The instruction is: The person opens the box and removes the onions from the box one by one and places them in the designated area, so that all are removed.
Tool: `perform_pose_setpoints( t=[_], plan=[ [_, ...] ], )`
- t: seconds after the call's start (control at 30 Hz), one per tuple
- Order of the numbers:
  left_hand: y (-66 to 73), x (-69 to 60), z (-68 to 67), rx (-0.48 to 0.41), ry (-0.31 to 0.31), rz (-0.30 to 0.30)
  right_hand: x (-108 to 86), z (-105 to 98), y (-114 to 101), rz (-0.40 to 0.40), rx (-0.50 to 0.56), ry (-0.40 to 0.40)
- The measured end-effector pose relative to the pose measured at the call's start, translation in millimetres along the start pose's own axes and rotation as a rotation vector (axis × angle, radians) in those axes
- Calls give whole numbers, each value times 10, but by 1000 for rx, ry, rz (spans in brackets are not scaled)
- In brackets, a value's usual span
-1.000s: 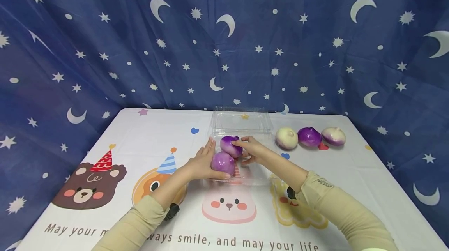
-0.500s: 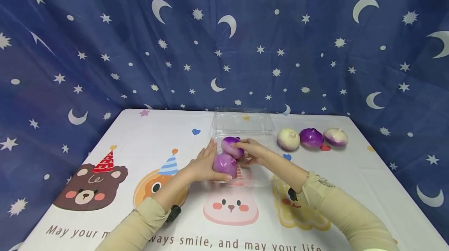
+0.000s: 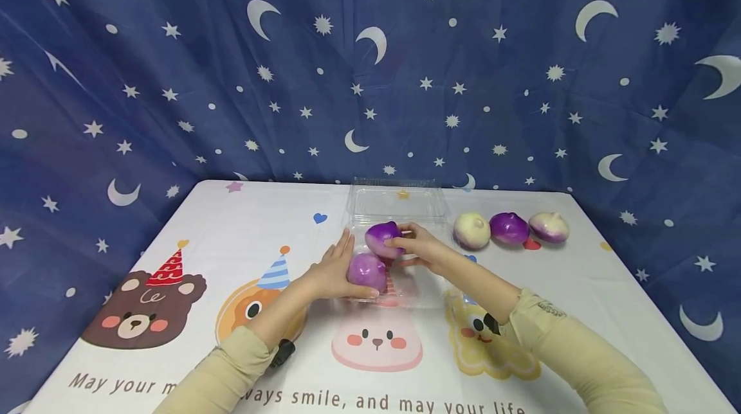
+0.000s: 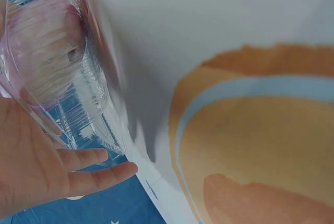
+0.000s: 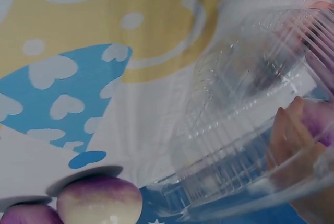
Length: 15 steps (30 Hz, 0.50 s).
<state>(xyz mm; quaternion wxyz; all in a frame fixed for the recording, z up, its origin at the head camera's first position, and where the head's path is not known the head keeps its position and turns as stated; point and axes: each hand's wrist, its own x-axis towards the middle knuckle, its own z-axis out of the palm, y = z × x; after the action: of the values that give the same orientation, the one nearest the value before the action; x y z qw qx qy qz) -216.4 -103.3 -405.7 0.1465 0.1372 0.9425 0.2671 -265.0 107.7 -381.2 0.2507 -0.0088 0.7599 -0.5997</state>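
Observation:
A clear plastic clamshell box stands with its lid folded back. Inside, at the left, a light purple onion sits in front of a darker purple onion. My right hand reaches into the box and grips the darker onion from its right side, thumb on top. My left hand rests against the box's left front corner, fingers straight along the side and thumb across the front. The left wrist view shows straight fingers beside the box wall.
Right of the box, a whitish onion, a deep purple onion and a white-and-purple onion lie in a row. A white tablecloth with cartoon prints covers the table, and a blue starry curtain hangs behind.
In my right hand's grip the darker onion has turned and lifted slightly, so its dark tip shows more on top. My left hand stays at the box corner.

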Motion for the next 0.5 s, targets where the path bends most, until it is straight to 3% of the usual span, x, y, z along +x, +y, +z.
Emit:
perform_pose_setpoints(
  t=[0.2, 0.5],
  plan=[
    [-12, -1, 25, 2, 0, -7, -64, -53, 31, -57, -31, 17],
    [22, -24, 6, 3, -2, -3, -255, -182, 4, -117, -21, -122]
  ],
)
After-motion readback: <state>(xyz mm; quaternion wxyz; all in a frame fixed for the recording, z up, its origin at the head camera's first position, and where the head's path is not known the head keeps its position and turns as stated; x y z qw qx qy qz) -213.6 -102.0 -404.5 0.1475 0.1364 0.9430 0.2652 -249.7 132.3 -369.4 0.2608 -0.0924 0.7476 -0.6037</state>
